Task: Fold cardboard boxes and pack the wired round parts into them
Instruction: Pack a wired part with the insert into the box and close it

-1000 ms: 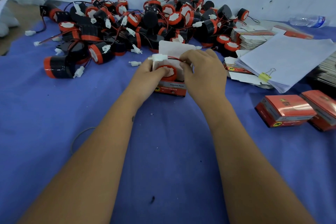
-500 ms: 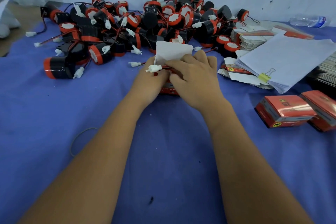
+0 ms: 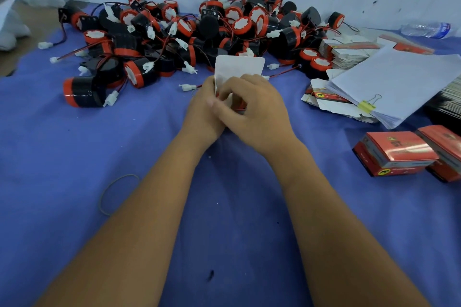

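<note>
A blue cloth (image 3: 62, 152) is covering the bench, and a large heap of wired round parts (image 3: 199, 35), black with red rims and white plugs on red and black leads, is lying along its far edge against a pale wall. One loose white plug (image 3: 187, 87) is sitting just left of the hands. On the right a stack of white sheets (image 3: 399, 82) held by a yellow binder clip (image 3: 366, 106) is resting over flat unfolded cartons (image 3: 324, 99), with more flat cartons (image 3: 349, 53) piled farther back. Two closed red boxes (image 3: 396, 154) are lying near the right edge, touching each other. A clear plastic bottle (image 3: 427, 28) is lying at the far right by the wall, and a rubber band (image 3: 117, 192) is lying on the cloth at the near left.

The cardboard box (image 3: 239, 67) being worked on is standing at the centre of the bench, just in front of the heap, with its white flap sticking up above the fingers. The left hand (image 3: 203, 109) is curling round the box's left side. The right hand (image 3: 257, 112) is lying partly over the left, its fingers bent and gripping the box from the near side and the right, the thumb pressing across toward the left hand. Both hands are hiding most of the box, so only the flap and a sliver of red are showing, and what is inside cannot be told.
</note>
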The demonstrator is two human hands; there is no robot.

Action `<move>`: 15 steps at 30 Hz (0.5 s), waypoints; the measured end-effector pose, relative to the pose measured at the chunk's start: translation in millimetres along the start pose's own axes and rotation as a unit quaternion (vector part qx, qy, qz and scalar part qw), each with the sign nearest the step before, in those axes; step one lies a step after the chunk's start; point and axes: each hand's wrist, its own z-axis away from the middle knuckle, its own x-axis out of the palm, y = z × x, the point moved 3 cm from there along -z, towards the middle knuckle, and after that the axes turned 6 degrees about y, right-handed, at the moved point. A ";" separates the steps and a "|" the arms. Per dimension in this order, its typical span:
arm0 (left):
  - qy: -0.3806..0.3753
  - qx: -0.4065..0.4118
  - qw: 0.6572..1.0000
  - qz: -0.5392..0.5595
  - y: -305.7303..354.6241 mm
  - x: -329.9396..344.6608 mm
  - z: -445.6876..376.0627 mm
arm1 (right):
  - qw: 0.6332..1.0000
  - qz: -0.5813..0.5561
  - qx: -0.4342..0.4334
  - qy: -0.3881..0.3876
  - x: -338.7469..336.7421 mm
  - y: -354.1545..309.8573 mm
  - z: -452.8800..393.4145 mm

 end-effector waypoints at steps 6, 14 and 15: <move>-0.010 -0.032 0.999 0.023 -5.5 -1.0 -2.1 | 0.994 -0.038 0.095 0.025 -12.5 17.9 -3.9; -0.001 -0.055 0.998 0.025 -3.1 -1.6 0.7 | 0.997 0.028 0.066 -0.020 -10.2 23.5 -4.9; -0.004 -0.056 0.998 0.025 -3.4 -1.8 0.2 | 0.997 0.041 0.057 -0.013 -10.1 24.0 -4.8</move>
